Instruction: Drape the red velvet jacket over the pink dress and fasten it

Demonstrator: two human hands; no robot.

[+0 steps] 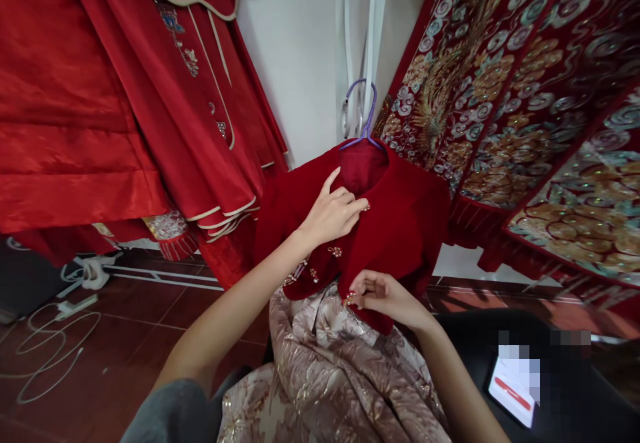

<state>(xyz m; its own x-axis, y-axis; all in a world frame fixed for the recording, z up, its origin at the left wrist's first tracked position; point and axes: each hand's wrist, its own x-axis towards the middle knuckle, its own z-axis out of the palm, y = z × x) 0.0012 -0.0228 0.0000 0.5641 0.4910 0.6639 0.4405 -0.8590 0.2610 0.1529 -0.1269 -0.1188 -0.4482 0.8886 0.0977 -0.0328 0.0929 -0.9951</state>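
Note:
A short red jacket point(400, 223) with a collarless neckline hangs from a purple hanger point(369, 120), its front partly open. My left hand point(333, 215) is at the upper front, with some fingertips closed at the opening's edge beside a small beaded clasp point(367, 207) and one finger pointing up. Lower down, my right hand point(383, 296) pinches the bottom corner of the front panel at another beaded clasp point(349, 298). On the opposite panel sits a flower-shaped beaded clasp point(335, 252). Pale pink and gold brocade fabric point(330, 363) spreads below the jacket.
Red garments point(200, 110) hang at the left. Heavily embroidered red and gold garments point(525, 96) hang at the right. A phone point(513, 390) with a lit screen lies on a black surface point(460, 350). A white cable point(65, 343) coils across the tiled floor point(145, 336).

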